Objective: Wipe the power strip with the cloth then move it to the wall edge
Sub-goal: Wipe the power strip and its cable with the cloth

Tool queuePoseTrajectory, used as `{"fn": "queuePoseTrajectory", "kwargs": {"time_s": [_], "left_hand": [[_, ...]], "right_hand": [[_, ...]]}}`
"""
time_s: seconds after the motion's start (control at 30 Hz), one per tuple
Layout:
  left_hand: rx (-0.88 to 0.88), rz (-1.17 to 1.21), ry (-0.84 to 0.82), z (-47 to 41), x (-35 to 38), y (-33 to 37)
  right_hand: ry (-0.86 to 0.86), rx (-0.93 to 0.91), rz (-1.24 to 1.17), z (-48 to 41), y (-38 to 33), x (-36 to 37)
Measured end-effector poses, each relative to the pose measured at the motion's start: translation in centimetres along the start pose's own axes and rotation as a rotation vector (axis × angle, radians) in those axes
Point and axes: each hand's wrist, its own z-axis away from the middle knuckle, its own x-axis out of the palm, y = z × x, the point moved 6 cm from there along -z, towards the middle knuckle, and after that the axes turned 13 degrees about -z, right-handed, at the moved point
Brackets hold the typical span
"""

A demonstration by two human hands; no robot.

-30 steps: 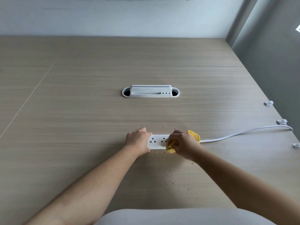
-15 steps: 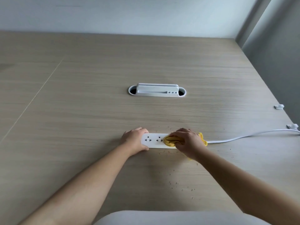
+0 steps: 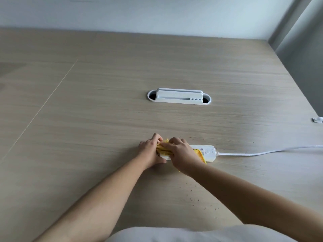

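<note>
A white power strip (image 3: 208, 152) lies flat on the wooden table in front of me, its switch end to the right. My left hand (image 3: 150, 151) grips the strip's left end. My right hand (image 3: 181, 153) presses a yellow cloth (image 3: 163, 148) onto the left half of the strip, right beside my left fingers. A corner of the cloth sticks out under my right wrist. The sockets are hidden under hand and cloth.
The strip's white cord (image 3: 262, 152) runs right, off the frame edge. A white cable port with a holder (image 3: 179, 97) is set into the table (image 3: 87, 110) farther back. The wall (image 3: 139, 13) runs along the far edge. Dark crumbs (image 3: 194, 199) lie near me. A small white clip (image 3: 317, 119) sits at right.
My right hand has slid the cloth leftward along the strip, from the right end to the left end, uncovering the switch end. My left hand keeps its hold on the left end.
</note>
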Motion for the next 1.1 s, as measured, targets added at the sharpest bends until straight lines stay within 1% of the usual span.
{"fn": "queuePoseTrajectory", "kwargs": {"time_s": [0.07, 0.1, 0.13, 0.27, 0.33, 0.4, 0.53, 0.6, 0.63, 0.67, 0.73, 0.83, 0.87, 0.9, 0.93, 0.97, 1.03, 1.07, 1.1], "left_hand": [[0.018, 0.024, 0.004, 0.0, 0.0, -0.2], [0.029, 0.024, 0.004, 0.0, 0.0, -0.2], [0.040, 0.016, 0.000, -0.2, -0.1, -0.2], [0.082, -0.018, -0.001, -0.6, -0.2, 0.1], [0.086, -0.017, 0.003, -0.7, -0.2, 0.1], [0.094, -0.030, 0.004, -0.8, -0.3, 0.2], [0.102, -0.081, 0.031, -0.9, -0.7, 0.5], [0.104, -0.095, 0.035, -0.9, -0.8, 0.5], [0.109, -0.103, 0.025, -0.8, -0.9, 0.6], [0.114, -0.115, 0.014, -0.8, -0.9, 0.7], [0.118, -0.126, 0.010, -0.6, -1.1, 0.8], [0.115, -0.123, 0.009, -0.6, -1.2, 0.8], [0.114, -0.127, 0.005, -0.6, -1.1, 0.8], [0.115, -0.135, 0.002, -0.6, -1.0, 0.8], [0.116, -0.150, 0.000, -0.7, -1.1, 0.9], [0.116, -0.168, -0.004, -0.8, -1.2, 1.0], [0.111, -0.205, -0.012, -0.9, -1.2, 1.1], [0.112, -0.222, -0.009, -0.9, -1.2, 1.2], [0.116, -0.236, -0.005, -0.9, -1.3, 1.3]], "right_hand": [[-0.063, -0.094, -0.047, 1.1, 0.4, -0.9], [-0.076, -0.091, -0.057, 1.8, 1.4, -1.9], [-0.053, -0.058, -0.062, 2.4, 2.7, -3.1], [0.179, 0.193, -0.028, 4.3, 7.6, -8.2], [0.232, 0.232, 0.018, 3.4, 7.6, -8.1], [0.198, 0.188, 0.064, 2.0, 5.8, -6.1], [-0.022, -0.097, 0.026, 0.9, 0.7, -0.7], [-0.082, -0.175, -0.015, 2.0, 0.7, -1.1], [-0.086, -0.172, -0.013, 2.7, 1.5, -2.1], [-0.065, -0.156, -0.006, 3.5, 2.6, -3.3], [0.058, -0.078, -0.006, 5.1, 5.4, -6.1], [0.273, 0.243, -0.007, 5.8, 9.9, -9.8], [0.318, 0.296, -0.001, 5.4, 10.5, -10.2], [0.350, 0.290, 0.009, 4.8, 10.0, -10.1], [0.365, 0.234, -0.002, 4.0, 8.6, -9.6], [0.337, 0.153, -0.041, 3.3, 6.8, -8.5], [0.154, -0.022, -0.081, 2.6, 3.7, -5.0], [0.067, -0.089, -0.050, 2.9, 3.2, -3.4], [0.045, -0.141, -0.005, 3.5, 3.7, -3.1]]}}
